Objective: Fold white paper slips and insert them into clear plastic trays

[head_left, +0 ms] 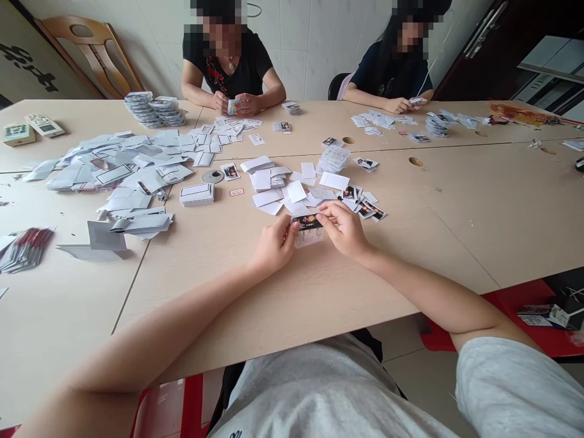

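Near the table's front edge, my left hand and my right hand hold a small clear plastic box between them. A black printed card lies along the box's upper part, and small curved items show through the clear part below. My left thumb and fingers pinch the left end; my right thumb and fingers grip the right end. Just beyond my hands are loose white paper slips, a stack of clear boxes and several dark printed cards.
A wide heap of white packets covers the table's left part. Nearby are a stack of cards, a tape roll and red-edged packets. Two people sit opposite, each holding a small box.
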Tool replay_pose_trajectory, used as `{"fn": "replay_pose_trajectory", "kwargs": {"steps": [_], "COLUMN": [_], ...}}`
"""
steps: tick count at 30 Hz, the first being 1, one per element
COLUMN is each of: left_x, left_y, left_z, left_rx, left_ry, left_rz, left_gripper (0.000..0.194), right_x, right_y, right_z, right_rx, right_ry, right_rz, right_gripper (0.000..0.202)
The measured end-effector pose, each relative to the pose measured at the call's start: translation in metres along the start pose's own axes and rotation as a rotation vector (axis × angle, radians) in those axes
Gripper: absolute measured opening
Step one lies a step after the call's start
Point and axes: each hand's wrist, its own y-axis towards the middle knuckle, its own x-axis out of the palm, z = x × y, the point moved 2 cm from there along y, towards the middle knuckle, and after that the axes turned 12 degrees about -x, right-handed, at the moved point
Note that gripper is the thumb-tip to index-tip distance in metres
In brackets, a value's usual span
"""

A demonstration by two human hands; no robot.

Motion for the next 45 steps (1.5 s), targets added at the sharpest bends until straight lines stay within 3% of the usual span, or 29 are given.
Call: {"fn": "replay_pose_trajectory", "kwargs": {"steps": [9,21,28,31,35,42,45], "left_x": [0.001,0.0,0.0,-0.001,-0.002,0.002,0.004], "left_y": [-0.003,-0.006,-0.007,-0.007,-0.003,0.003,0.002], "left_z": [0.001,0.004,0.004,0.002,-0.003,-0.007,-0.007], "left_rx": [-0.038,-0.024,-0.002,0.0,-0.031,-0.086,-0.094], "left_ry": [-0.098,-0.08,-0.09,-0.118,-0.186,-0.383,-0.354], "left_rz": [-0.074,-0.088,-0.088,-0.095,-0.102,-0.254,-0.293], "left_gripper": [0.035,0.034,0.034,0.035,0.035,0.036,0.037], "right_x": [0.0,0.001,0.001,0.0,-0.004,0.005,0.01], "right_y": [-0.002,-0.002,-0.002,-0.002,-0.001,-0.004,-0.006], "right_z": [0.0,0.0,-0.003,0.0,0.008,0.003,-0.004], "right_rx": [-0.013,-0.153,-0.163,-0.096,0.124,0.388,0.447], "right_ry": [-0.104,-0.204,-0.2,-0.153,-0.065,0.439,0.49], "right_rz": [-0.082,-0.037,-0.005,0.023,0.058,-0.121,-0.19], "right_gripper": [0.023,0.022,0.023,0.026,0.042,0.049,0.042]}}
